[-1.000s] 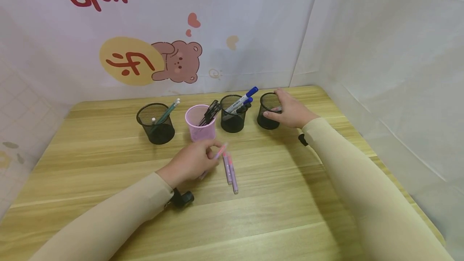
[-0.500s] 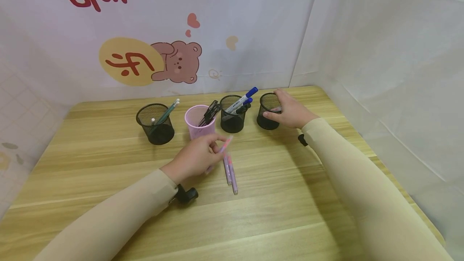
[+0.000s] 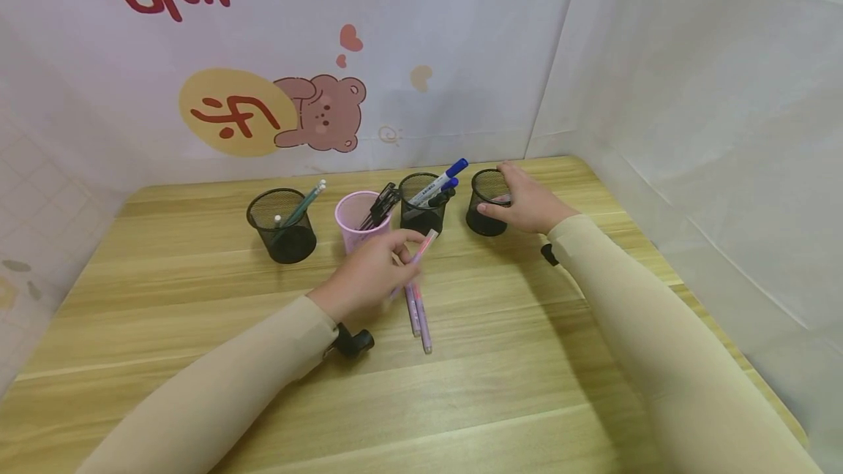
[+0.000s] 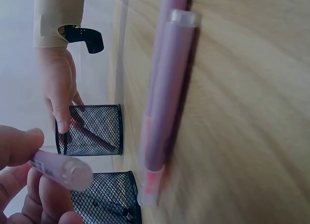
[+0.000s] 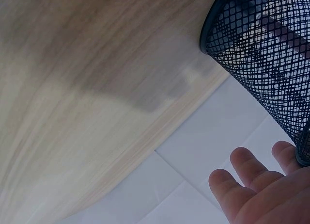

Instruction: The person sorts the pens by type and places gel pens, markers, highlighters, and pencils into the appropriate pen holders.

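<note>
My left hand point(image 3: 369, 273) pinches a purple highlighter point(image 4: 63, 169) with a pink tip and clear cap, holding it slanted above the table in front of the pink cup. Two more purple highlighters point(image 3: 424, 320) lie side by side on the wood, just below that hand in the head view. At the far right, my right hand point(image 3: 530, 200) grips the rim of a black mesh pen cup point(image 3: 486, 218), thumb on the near side. A purplish pen shows through the mesh of that cup point(image 5: 261, 44) in the right wrist view.
Left of the gripped cup stand a black mesh cup point(image 3: 421, 224) with blue and black markers, a pink cup point(image 3: 352, 238) with black pens, and another black mesh cup point(image 3: 293, 243) with green pencils point(image 3: 306, 203). A white printed curtain point(image 3: 461, 57) hangs behind the table.
My left hand has lifted its highlighter and moved right and away from me, towards the right-hand cups. My right hand stays in place on its cup.
</note>
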Available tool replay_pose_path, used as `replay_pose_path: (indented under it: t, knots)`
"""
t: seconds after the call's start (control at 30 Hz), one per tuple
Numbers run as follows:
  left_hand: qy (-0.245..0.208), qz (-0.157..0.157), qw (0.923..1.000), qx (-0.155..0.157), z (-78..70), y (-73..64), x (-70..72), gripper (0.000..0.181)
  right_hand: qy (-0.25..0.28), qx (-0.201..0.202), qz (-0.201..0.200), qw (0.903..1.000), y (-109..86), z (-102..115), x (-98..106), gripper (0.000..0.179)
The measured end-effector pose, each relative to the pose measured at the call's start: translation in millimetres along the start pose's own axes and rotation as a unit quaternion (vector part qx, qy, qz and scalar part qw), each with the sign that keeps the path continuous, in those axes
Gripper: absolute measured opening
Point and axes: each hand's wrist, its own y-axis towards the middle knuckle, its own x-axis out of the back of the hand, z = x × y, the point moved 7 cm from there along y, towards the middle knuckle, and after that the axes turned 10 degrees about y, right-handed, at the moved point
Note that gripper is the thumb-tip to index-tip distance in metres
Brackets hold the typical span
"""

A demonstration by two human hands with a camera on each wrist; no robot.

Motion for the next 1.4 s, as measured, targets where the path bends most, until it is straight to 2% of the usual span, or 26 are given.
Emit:
replay_pose_path:
  t: [0.17,0.43,0.53,0.73,0.93,1.17,1.3,1.4]
  knots:
    - [-0.031,-0.004,0.9995,-0.007,-5.3,8.2,-0.4,0.041,0.0,-0.004,0.002,1.0,-1.1,1.4,-0.1,0.113]
    - [-0.01,-0.03,0.9994,-0.013,-15.9,22.4,2.4,0.039,-0.001,-0.009,0.003,1.0,0.4,-0.4,-1.3,0.115]
    - [-0.017,-0.032,0.9992,-0.017,-18.7,28.2,1.3,0.039,0.001,-0.011,0.002,0.9999,1.2,-1.2,-1.8,0.113]
    - [-0.036,-0.036,0.9978,-0.043,-28.0,38.2,0.2,0.038,0.014,-0.006,-0.003,0.9999,1.7,-0.1,-2.1,0.11]
    - [-0.034,-0.055,0.9957,-0.065,-39.3,49.6,2.5,0.04,0.022,-0.002,-0.007,0.9997,0.6,1.2,-1.2,0.106]
    - [-0.023,-0.084,0.9938,-0.069,-48.7,64.3,4.2,0.041,0.027,0.004,-0.007,0.9996,1.0,0.9,-1.4,0.104]
    - [-0.015,-0.089,0.9938,-0.066,-54.1,72.7,3.0,0.04,0.026,0.003,-0.005,0.9997,0.5,0.3,-1.3,0.109]
    - [-0.026,-0.089,0.9933,-0.069,-59.7,77.9,2.3,0.041,0.024,-0.003,-0.003,0.9997,-0.6,-0.4,-1.2,0.113]
